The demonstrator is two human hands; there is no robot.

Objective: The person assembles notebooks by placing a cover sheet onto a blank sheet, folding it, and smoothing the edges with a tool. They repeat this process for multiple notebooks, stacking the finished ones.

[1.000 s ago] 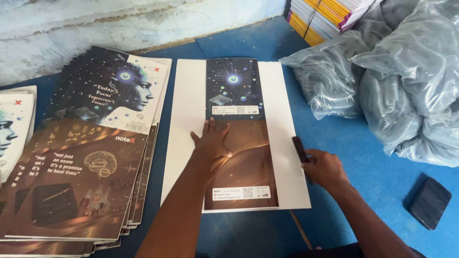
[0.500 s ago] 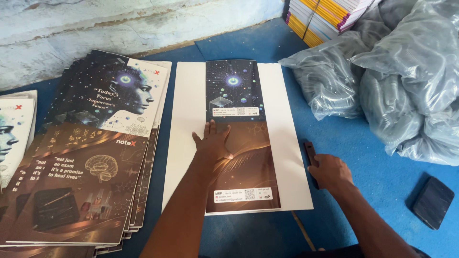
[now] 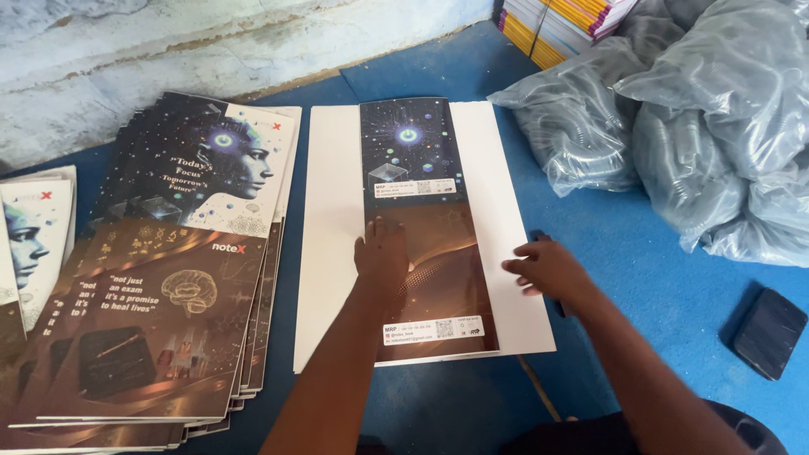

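— While both arms reach forward over the blue floor (image 3: 640, 253), what's under the left hand (image 3: 382, 253)?

— Left hand lies flat, fingers spread, palm down on a dark printed cover strip (image 3: 425, 227). Grasping nothing, just pressing. Strip runs lengthwise down the middle of a white board sheet (image 3: 333, 219) lying on the floor.

— Right hand (image 3: 548, 268)?

— Open, fingers loosely extended, resting at the white sheet's right edge, just beside the strip. A dark object pokes out behind it; cannot tell what it is, or whether the hand touches it.

— Surroundings?

— Left of the sheet: fanned stack of printed covers (image 3: 181, 253), dark with a face and a brain motif, near but apart from the sheet. Upper right: clear plastic bags of grey coils (image 3: 674, 126). Behind them a stack of notebooks (image 3: 556, 21) with yellow edges. Far right on the floor, a black phone (image 3: 768, 332), well apart from the hands.
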